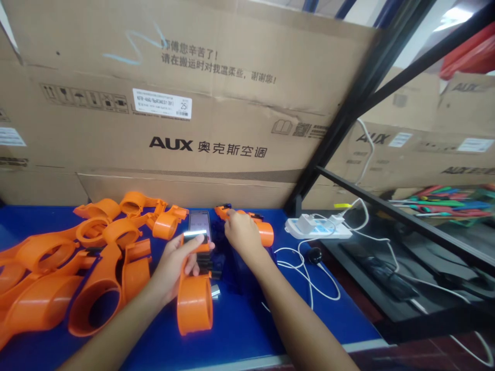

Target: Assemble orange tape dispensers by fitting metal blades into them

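My left hand (180, 265) is closed around an orange plastic tape dispenser (195, 305), whose wide ring hangs toward me. My thumb presses on a black and silver strip (195, 237) at its upper end. Farther back to the right, my right hand (242, 234) has its fingers curled downward beside another orange dispenser (266, 234). What those fingertips pinch is hidden. Several black pieces (209, 263) show just past my left fingers. A small silver metal piece (215, 292) lies on the blue table (235, 330).
Many orange dispensers (102, 304) are heaped at the left. A phone (200, 221) lies behind my left hand. A white power strip (319, 226) and looping white cables (336, 296) are at the right. A large cardboard box (174, 170) walls off the back, beside a black metal frame (328, 129).
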### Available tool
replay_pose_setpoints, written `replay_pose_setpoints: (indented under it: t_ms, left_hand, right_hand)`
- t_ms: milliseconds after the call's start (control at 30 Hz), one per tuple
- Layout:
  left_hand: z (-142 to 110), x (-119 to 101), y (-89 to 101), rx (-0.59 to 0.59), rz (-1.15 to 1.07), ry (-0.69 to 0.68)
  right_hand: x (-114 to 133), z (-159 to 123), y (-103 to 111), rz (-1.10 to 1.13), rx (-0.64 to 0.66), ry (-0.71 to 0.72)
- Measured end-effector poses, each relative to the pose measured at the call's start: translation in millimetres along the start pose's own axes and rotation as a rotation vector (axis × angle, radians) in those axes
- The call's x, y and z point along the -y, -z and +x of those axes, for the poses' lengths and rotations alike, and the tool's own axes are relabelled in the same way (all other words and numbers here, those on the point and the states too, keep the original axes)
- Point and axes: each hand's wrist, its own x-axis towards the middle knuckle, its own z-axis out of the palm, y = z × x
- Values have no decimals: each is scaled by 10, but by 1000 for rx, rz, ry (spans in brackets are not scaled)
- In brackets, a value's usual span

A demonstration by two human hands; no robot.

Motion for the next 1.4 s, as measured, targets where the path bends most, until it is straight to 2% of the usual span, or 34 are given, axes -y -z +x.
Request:
replay_pose_setpoints:
  t_ms: [100, 233, 300, 367, 500, 633, 733, 867, 933, 1000, 1067, 1133, 1300, 1400]
  left_hand:
    - [6, 4, -6, -13, -2, 1]
    - [29, 18, -3, -42, -22, -8]
    - [52, 25, 8, -46, -64, -6]
    - [77, 29, 22, -46, -113, -2]
    - [102, 19, 37, -48, -146, 18]
    - [86, 4, 41, -50, -26, 42]
    - [74, -48, 73, -73, 28, 51]
    - [73, -195, 174, -54, -176, 41]
    - [69, -258, 224, -37, -283, -17]
    - [57, -287, 254, -19, -350, -74]
    - [41, -282, 261, -7, -375, -106]
    - [24, -259, 253, -2, -375, -108]
    - [6, -212, 211, 35, -300, -18]
    - [12, -185, 162, 18, -213, 0]
  right_hand:
    - [-16, -65, 50, 93, -50, 62]
    - [18, -280, 173, 537, -184, 431]
    - [57, -389, 220, 674, -169, 607]
    - [94, -458, 240, 704, -115, 695]
    - [124, -472, 212, 668, -54, 678]
    - [114, -458, 174, 643, -37, 641]
    - [71, -466, 169, 681, -109, 612]
    - [-46, -459, 180, 713, -239, 497]
    - [-91, -455, 183, 672, -180, 495]
    - [-96, -463, 176, 591, -58, 551]
    - [-56, -485, 153, 494, 44, 609]
    - [9, -515, 119, 417, 90, 647]
    - [96, -557, 66, 375, 96, 694]
    - [68, -552, 87, 459, 21, 613]
